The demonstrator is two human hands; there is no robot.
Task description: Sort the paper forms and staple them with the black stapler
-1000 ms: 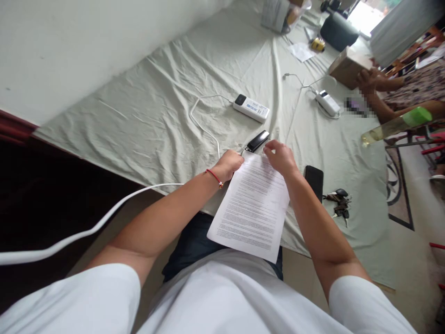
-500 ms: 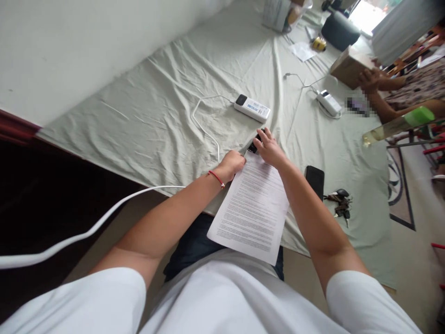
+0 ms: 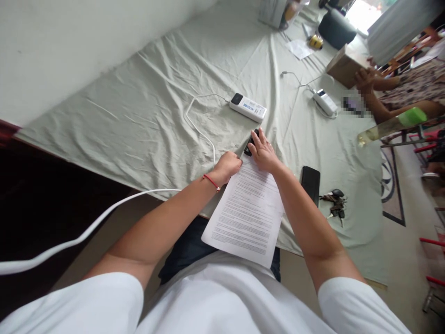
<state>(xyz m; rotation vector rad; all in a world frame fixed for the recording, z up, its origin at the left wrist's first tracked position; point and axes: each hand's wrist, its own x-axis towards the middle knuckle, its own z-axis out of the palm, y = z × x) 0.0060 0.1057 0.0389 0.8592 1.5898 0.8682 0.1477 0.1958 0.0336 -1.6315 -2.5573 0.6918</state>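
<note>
Printed sheets of paper (image 3: 245,208) lie on the cloth in front of me, their lower end hanging over the table edge toward my lap. My left hand (image 3: 228,166), a red string bracelet on its wrist, is closed on the upper left edge of the paper. At the top of the sheets sits a black stapler (image 3: 251,144), partly covered. My right hand (image 3: 263,152) rests over it, fingers curved across its top. Just beyond is a white power bank (image 3: 248,107) with a white cable plugged into it.
A black phone (image 3: 310,184) and a bunch of keys (image 3: 335,204) lie to the right. Farther off are another white device (image 3: 325,103), a bottle with a green cap (image 3: 392,126) and a cardboard box (image 3: 347,66) held by another person. A white wall (image 3: 76,51) borders the left.
The whole view has shifted slightly left. My hands stay at the top of the paper, the right one still over the stapler, with slightly changed finger positions.
</note>
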